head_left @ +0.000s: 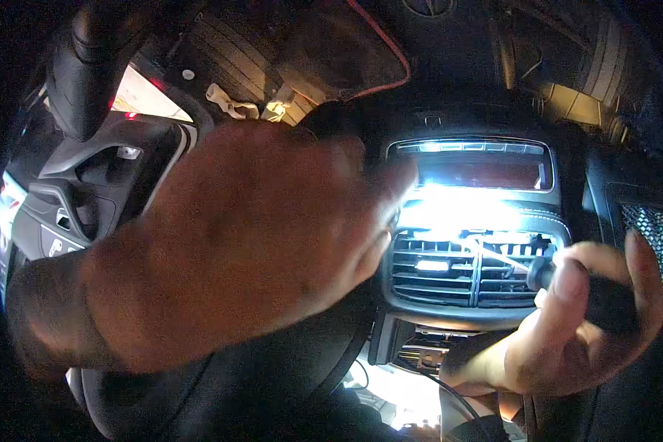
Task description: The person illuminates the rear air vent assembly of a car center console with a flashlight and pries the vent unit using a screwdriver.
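My left hand (258, 243) looms large and slightly blurred in front of the car's rear centre console. Its fingers are closed toward the console; what they grip is mostly hidden behind them. A strong white glare falls on the panel right beside these fingertips. In my right hand (567, 324), thumb and fingers pinch the dark handle of a thin screwdriver (541, 272). Its slim bright shaft points up and left to the upper part of the air vent (435, 276), among the slats. Where exactly the tip touches is lost in the glare.
Above the vent sits a dark glossy display panel (486, 173) with a row of buttons. A door panel (88, 184) is at the left, a mesh pocket (648, 228) at the right. Below the vent, an opening shows metal parts (427, 353), and a dark cable (457, 394) runs past it.
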Motion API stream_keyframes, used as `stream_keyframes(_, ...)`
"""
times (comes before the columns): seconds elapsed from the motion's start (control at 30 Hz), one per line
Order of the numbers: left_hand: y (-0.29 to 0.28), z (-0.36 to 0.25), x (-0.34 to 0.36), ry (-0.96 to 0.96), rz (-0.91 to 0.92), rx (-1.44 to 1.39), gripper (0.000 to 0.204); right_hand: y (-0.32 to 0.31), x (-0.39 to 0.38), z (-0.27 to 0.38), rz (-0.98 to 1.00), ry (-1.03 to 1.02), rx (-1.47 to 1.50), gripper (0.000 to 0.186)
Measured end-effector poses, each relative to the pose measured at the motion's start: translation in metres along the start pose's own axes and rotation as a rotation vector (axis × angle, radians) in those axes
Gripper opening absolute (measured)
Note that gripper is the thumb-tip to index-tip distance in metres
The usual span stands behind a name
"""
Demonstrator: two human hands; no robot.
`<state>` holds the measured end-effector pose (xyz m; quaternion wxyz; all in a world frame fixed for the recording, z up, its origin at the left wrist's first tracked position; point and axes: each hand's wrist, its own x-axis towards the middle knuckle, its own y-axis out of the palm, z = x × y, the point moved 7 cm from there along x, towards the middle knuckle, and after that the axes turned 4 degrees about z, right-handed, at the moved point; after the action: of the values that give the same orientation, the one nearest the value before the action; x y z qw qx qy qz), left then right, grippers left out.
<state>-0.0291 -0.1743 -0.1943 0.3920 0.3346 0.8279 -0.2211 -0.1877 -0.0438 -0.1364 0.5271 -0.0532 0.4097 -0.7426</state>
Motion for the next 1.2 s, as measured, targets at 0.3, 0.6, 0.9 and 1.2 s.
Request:
stream_keyframes(0.3,0.022,-0.011,0.002,0.061,0.129,0.132,0.041,0.048,0.014,0.013,0.530,-0.100,0.460,0.046)
stream_keyframes(0.6,0.024,-0.011,0.004,0.051,-0.015,0.004,0.016,0.061,0.006,0.012,0.457,0.181,0.477,0.032)
stream_keyframes(0.9,0.013,-0.027,0.014,0.087,-0.019,0.033,0.035,0.055,0.018,-0.010,0.438,0.413,0.310,0.018)
stream_keyframes(1.2,0.024,-0.009,0.005,-0.026,-0.186,0.103,0.024,0.066,0.021,-0.003,0.400,0.452,0.306,0.015)
